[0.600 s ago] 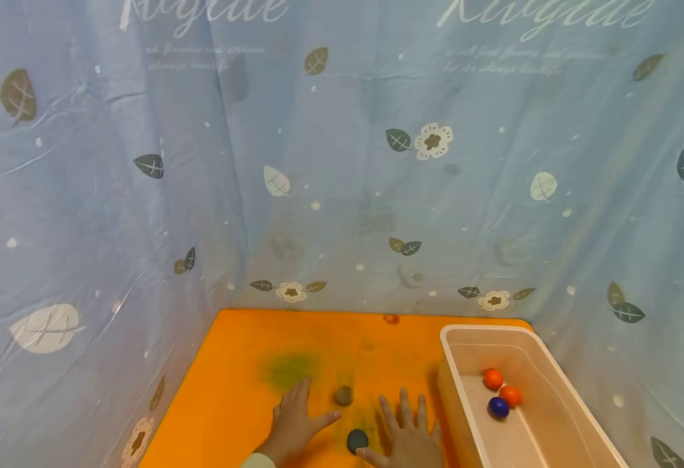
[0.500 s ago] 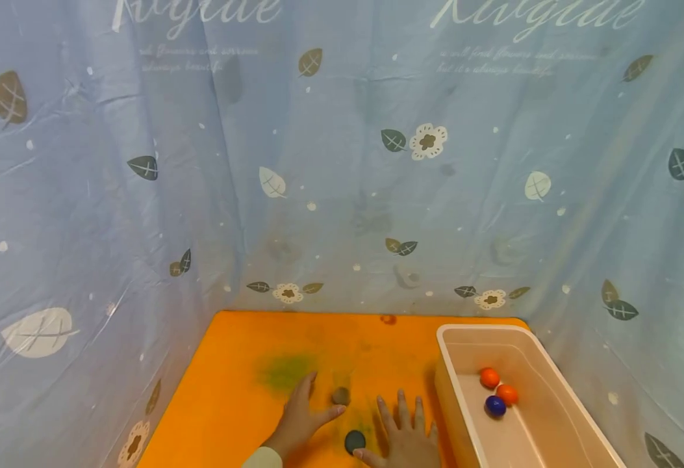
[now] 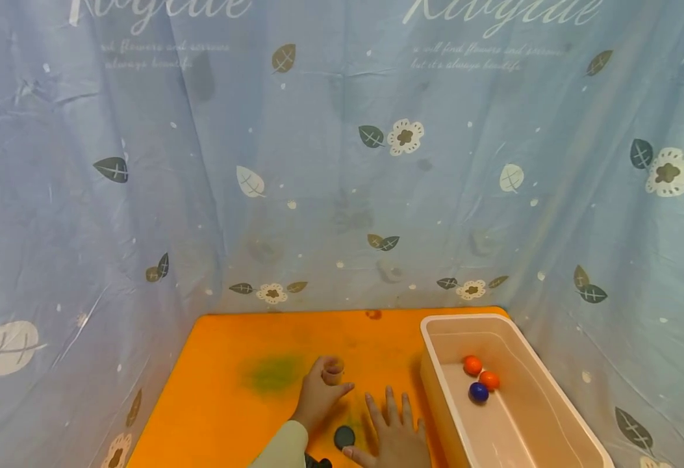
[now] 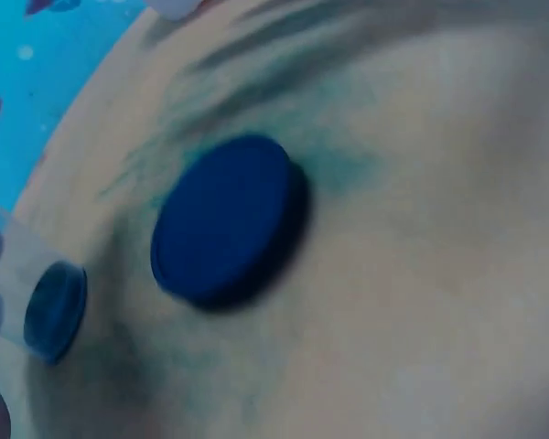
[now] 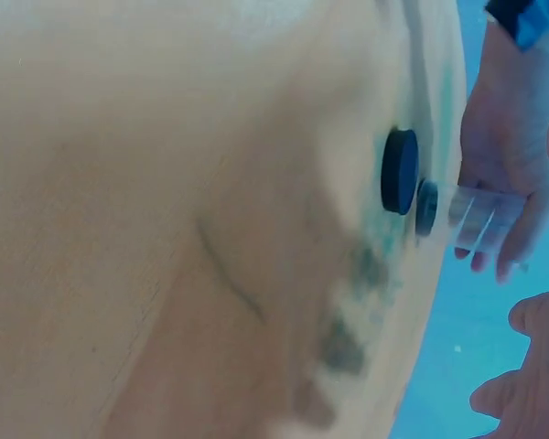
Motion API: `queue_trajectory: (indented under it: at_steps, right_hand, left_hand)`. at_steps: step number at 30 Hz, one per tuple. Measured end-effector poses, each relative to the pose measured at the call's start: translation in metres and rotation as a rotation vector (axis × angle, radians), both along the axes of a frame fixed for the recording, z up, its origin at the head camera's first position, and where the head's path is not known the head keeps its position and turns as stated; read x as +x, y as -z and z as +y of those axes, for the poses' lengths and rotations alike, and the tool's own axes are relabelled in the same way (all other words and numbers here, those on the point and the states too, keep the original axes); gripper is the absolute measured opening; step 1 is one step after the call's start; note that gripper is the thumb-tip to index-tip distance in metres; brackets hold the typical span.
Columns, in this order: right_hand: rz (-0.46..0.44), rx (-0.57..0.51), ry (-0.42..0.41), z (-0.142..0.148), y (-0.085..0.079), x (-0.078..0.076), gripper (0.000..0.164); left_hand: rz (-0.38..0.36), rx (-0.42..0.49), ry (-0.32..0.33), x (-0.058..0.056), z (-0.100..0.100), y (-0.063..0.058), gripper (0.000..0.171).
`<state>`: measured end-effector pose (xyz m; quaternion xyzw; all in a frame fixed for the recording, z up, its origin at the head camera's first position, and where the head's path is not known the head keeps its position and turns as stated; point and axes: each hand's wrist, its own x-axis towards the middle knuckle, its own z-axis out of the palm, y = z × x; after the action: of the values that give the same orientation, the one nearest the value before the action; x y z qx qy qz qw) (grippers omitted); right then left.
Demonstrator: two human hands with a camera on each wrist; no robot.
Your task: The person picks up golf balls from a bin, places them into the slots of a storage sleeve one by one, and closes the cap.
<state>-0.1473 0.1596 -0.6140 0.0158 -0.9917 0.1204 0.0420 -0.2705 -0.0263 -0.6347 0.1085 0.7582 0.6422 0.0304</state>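
Note:
My left hand (image 3: 316,393) grips a small clear cup (image 3: 333,372) over the orange table, thumb on its near side. In the right wrist view the clear cup (image 5: 483,218) shows something dark at its lower end, with the left hand (image 5: 512,137) curled round it. Between the hands and nearer to me lies a dark round disc (image 3: 344,437), flat on the tabletop. My right hand (image 3: 399,439) is spread palm down beside it, its thumb tip right at the disc's edge. The left wrist view shows the disc (image 4: 224,224) close up, the cup (image 4: 27,293) at its left.
A pale plastic bin (image 3: 453,416) stands at the right, holding two orange balls (image 3: 490,380) and a dark blue ball (image 3: 479,392). A green smear (image 3: 274,374) marks the orange tabletop (image 3: 213,403). A patterned blue curtain (image 3: 318,227) surrounds the table.
My left hand has moved forward to the clear cup and closed round it. The right hand stays spread beside the disc. The head view has turned slightly to the right.

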Motion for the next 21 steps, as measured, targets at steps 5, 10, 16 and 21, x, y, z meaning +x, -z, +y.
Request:
queue_trajectory:
  at_steps: [5, 10, 16, 21]
  right_hand:
    - [-0.019, -0.044, -0.02, -0.001, -0.01, 0.004, 0.106]
    - [-0.015, -0.07, -0.058, -0.004, -0.023, 0.007, 0.104]
    - [0.041, -0.097, -0.131, -0.008, -0.058, 0.006, 0.107]
    - [0.077, -0.352, -0.17, -0.007, -0.087, 0.004, 0.103]
  left_hand:
    - [0.008, -0.025, 0.0, -0.001, 0.007, -0.003, 0.025]
    - [0.066, -0.117, 0.014, 0.003, 0.006, -0.009, 0.025]
    - [0.159, -0.2, 0.076, 0.011, -0.003, -0.022, 0.032]
    - [0.192, -0.257, 0.095, 0.023, -0.017, -0.032, 0.032]
